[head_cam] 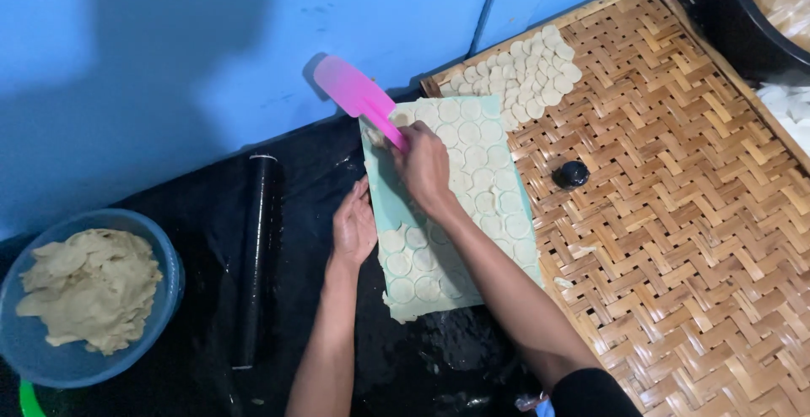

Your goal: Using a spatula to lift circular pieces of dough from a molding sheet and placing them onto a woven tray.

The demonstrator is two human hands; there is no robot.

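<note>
Seen from above, the right hand (424,168) is closed around a pink spatula (364,99), its wide blade pointing up and away toward a blue wall (169,62). The hand rests over the far end of a pale green sheet (377,202) covered with thin rolled dough. The left hand (353,227) lies open and flat, fingers pressing the sheet's left edge.

The dough is already cut into rows of small round discs (472,159), and nearly all of them are still on the sheet. A smaller batch of discs (531,75) lies overlapping at the far corner of a woven bamboo tray (675,214), most of which is bare. By my judgement, cutting is done and moving the rounds across has barely begun.

A small black round cutter (574,174) sits on the tray. Left of the sheet lies a black rolling pin (257,257), and further left a blue bowl (169,273) holds dough scraps (89,286).
</note>
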